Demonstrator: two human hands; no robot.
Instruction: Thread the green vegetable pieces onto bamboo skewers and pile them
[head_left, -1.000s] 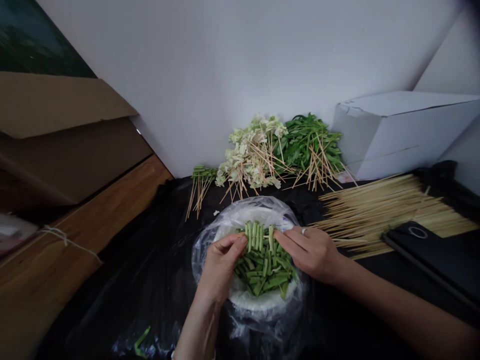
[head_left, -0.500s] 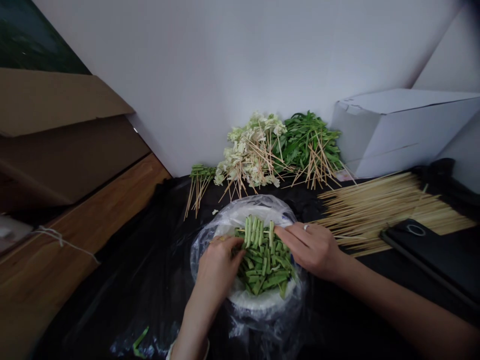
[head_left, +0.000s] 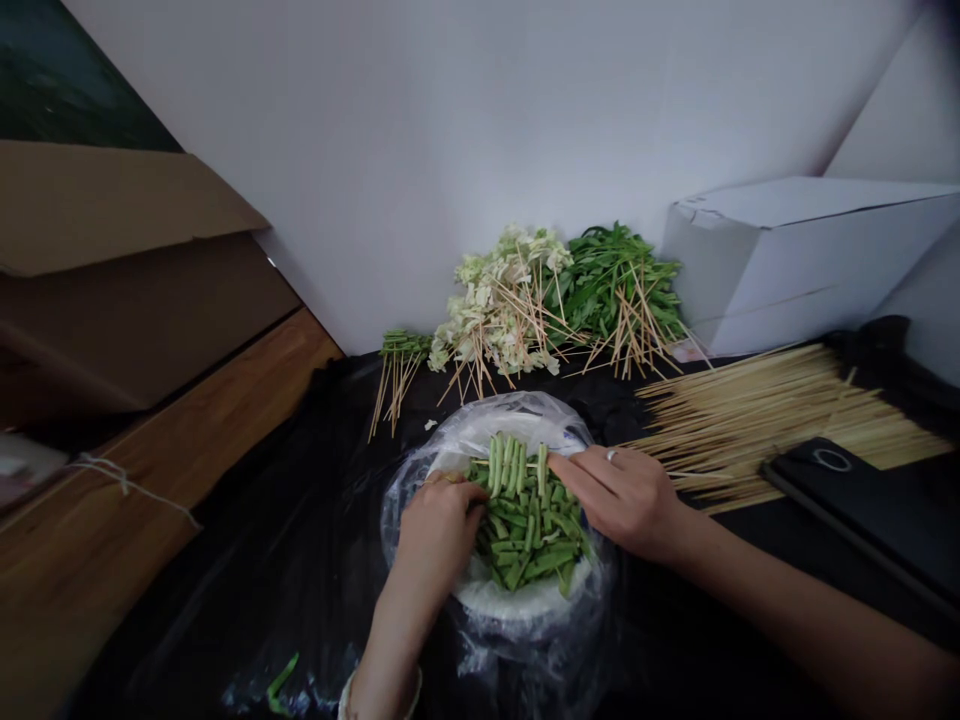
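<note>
A white bowl (head_left: 517, 603) lined with clear plastic holds several short green bean pieces (head_left: 536, 545). My right hand (head_left: 619, 497) pinches the end of a thin bamboo skewer threaded with a row of bean pieces (head_left: 511, 467), held over the bowl. My left hand (head_left: 439, 530) reaches down into the bowl's left side, fingers curled among the loose pieces; what they grip is hidden.
A heap of bare bamboo skewers (head_left: 772, 420) lies to the right, next to a black phone (head_left: 862, 500). Skewered beans (head_left: 401, 365), pale cabbage (head_left: 502, 310) and dark greens (head_left: 619, 290) are stacked by the wall. White box (head_left: 810, 255) right; cardboard (head_left: 127, 260) left.
My left hand let go of the skewer's left end and dropped into the bowl among the loose bean pieces. My right hand kept the skewer nearly still.
</note>
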